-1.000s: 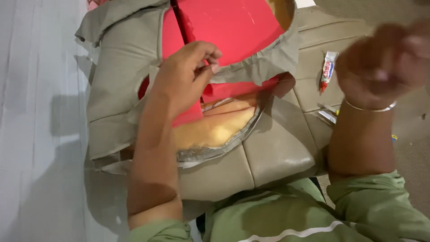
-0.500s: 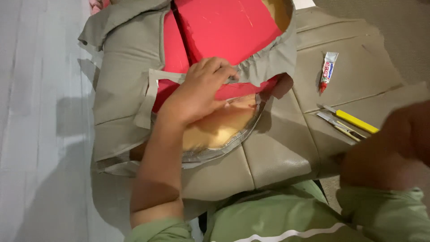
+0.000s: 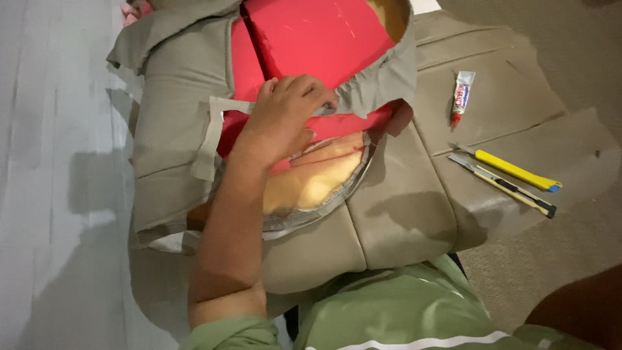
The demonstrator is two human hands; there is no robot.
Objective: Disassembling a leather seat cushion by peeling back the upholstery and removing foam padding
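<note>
A grey-beige padded seat cover [image 3: 402, 201] lies spread out in front of me, cut open in the middle. A red foam sheet [image 3: 317, 39] shows through the opening, with yellow foam [image 3: 317, 185] below it inside a round stitched rim. My left hand [image 3: 285, 113] rests on the red foam, its fingers curled over a loose strip of the cover's cut edge [image 3: 223, 107]. Only a dark, blurred part of my right hand [image 3: 580, 311] shows at the bottom right corner, away from the cover; its fingers are hidden.
A small white and red glue tube [image 3: 462, 97] lies on the cover's right side. Two utility knives lie beside it, one yellow [image 3: 515, 170], one grey and yellow [image 3: 502, 185]. Pale grey floor [image 3: 52, 194] on the left, tan carpet [image 3: 570, 58] on the right.
My right hand has dropped from the upper right to the bottom right corner, uncovering the two knives. My left hand has shifted slightly right along the cover's cut edge.
</note>
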